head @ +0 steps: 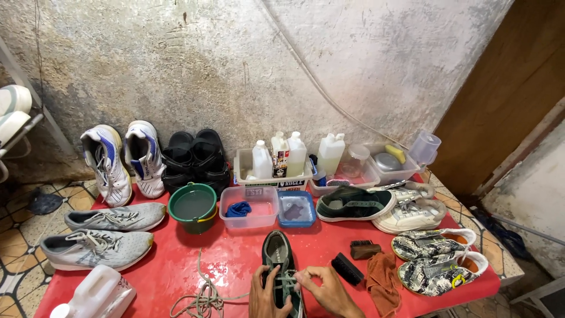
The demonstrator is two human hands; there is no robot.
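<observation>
Against the wall a clear tray holds white plastic bottles, one wearing a red-and-dark label, with a white jug just beside them and another white jug lying at the red mat's near-left corner. The dark green sneaker sits at the mat's front edge, toe towards the wall. The left hand grips its side with fingers curled, while the right hand pinches its pale lace over the tongue.

A shoe-cleaning workshop: sneakers, brushes and bottles (cleaning fluids) on a red table.
</observation>
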